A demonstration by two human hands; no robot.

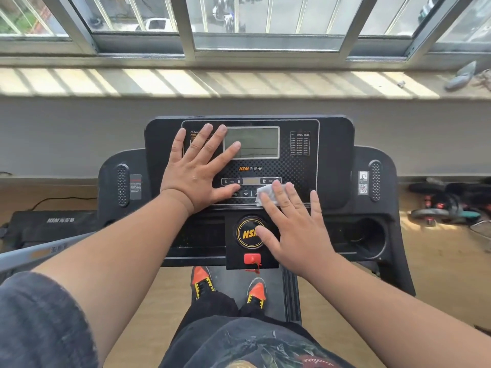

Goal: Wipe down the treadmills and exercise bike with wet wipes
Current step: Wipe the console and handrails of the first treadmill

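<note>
A black treadmill console (332, 144) fills the middle of the head view, with a grey screen (257, 142) and a row of buttons below it. My left hand (198, 168) lies flat with spread fingers on the console's left side, fingertips reaching the screen. My right hand (289, 221) presses a white wet wipe (267, 192) onto the button row with straight fingers. Its thumb lies over the round HSM dial (247, 233). Below the dial sits a red safety key (252, 258).
A window ledge (239, 83) runs behind the console. A second treadmill base (53, 224) lies at the left. Exercise gear with wheels (446, 205) is on the wooden floor at right. A cup holder (369, 237) is right of the dial. My orange shoes (228, 285) stand on the belt.
</note>
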